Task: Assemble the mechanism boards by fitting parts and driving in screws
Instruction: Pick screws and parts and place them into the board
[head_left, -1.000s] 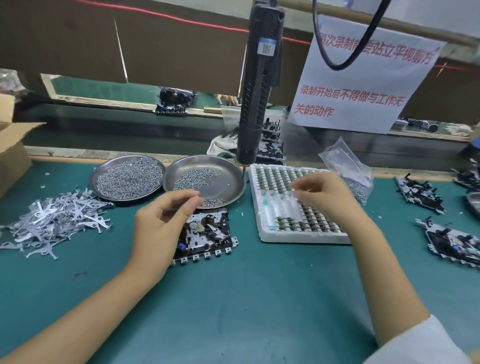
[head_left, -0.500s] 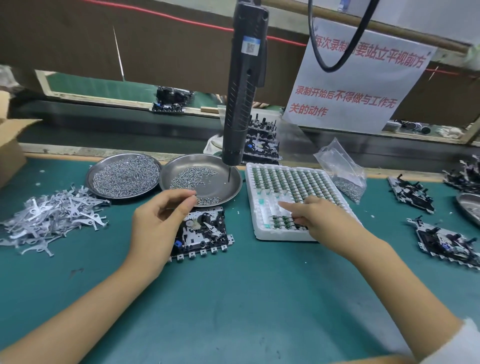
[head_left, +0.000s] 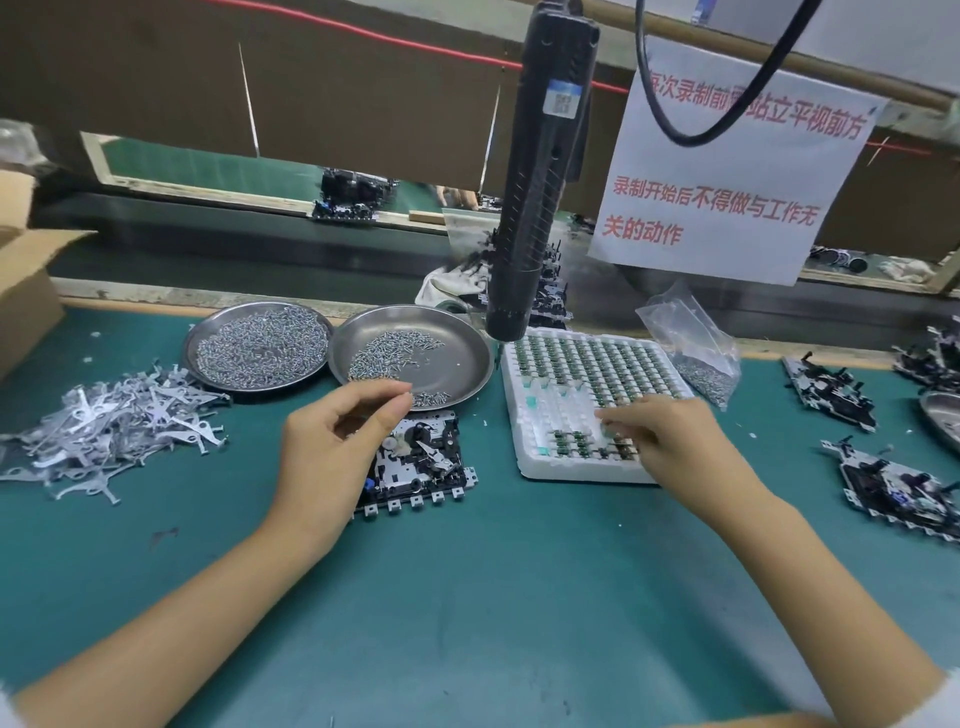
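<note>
A black mechanism board (head_left: 426, 467) lies on the green mat in front of me. My left hand (head_left: 332, 452) hovers over its left half, thumb and forefinger pinched together, with a small metal piece glinting between the curled fingers. My right hand (head_left: 670, 441) rests on the white foam tray (head_left: 571, 473) of small green parts, and its fingertips pinch a part in the near rows. Behind the board stands a steel dish (head_left: 462, 358) with loose screws. An electric screwdriver (head_left: 540, 208) hangs above the dish and tray, and neither hand touches it.
A second dish (head_left: 208, 332) full of screws stands left of the first. A heap of flat metal levers (head_left: 119, 421) lies at the far left by a cardboard box (head_left: 26, 291). A plastic bag (head_left: 696, 353) and more boards (head_left: 831, 389) (head_left: 904, 483) lie at the right.
My right hand has come down from above the tray's far rows to its near rows, and its fingers have curled onto a part. My left hand has stayed pinched over the board.
</note>
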